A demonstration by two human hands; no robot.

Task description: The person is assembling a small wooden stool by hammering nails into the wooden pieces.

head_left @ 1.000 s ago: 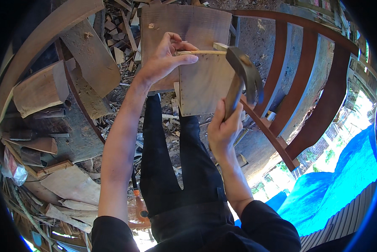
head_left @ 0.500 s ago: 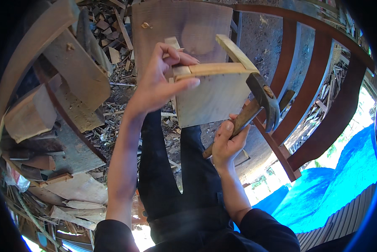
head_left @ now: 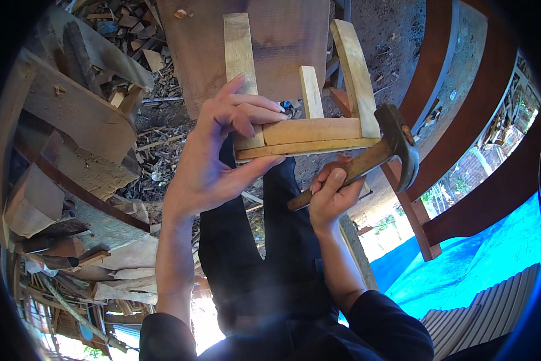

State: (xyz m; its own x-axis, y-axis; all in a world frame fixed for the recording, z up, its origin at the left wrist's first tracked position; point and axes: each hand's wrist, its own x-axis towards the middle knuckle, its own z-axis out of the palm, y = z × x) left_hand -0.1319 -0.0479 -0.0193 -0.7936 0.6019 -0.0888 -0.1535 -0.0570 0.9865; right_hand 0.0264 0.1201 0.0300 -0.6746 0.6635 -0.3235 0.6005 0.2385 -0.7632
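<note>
My left hand [head_left: 222, 144] grips the left end of a small wooden stool [head_left: 309, 133], thumb below and fingers above its edge. The stool is tipped so its pale legs point away from me and its thin board edge faces me. Two long legs and a shorter strip between them show; the rest is hidden. In my right hand [head_left: 333, 195] is a claw hammer [head_left: 366, 159] with a dark metal head and a worn wooden handle. The hammer head is close to the stool's right end; whether they touch I cannot tell.
A broad brown wooden board [head_left: 204, 54] lies ahead of me. Dark red curved slats [head_left: 472, 120] of a wooden frame rise on the right, above a blue tarp [head_left: 463, 271]. Boards and a wood block [head_left: 35, 198] crowd the left; offcuts [head_left: 139, 30] litter the ground.
The stool has turned from showing its flat board to showing its edge and legs, and sits a little lower. My left hand moved down with it. The hammer stays in my right hand.
</note>
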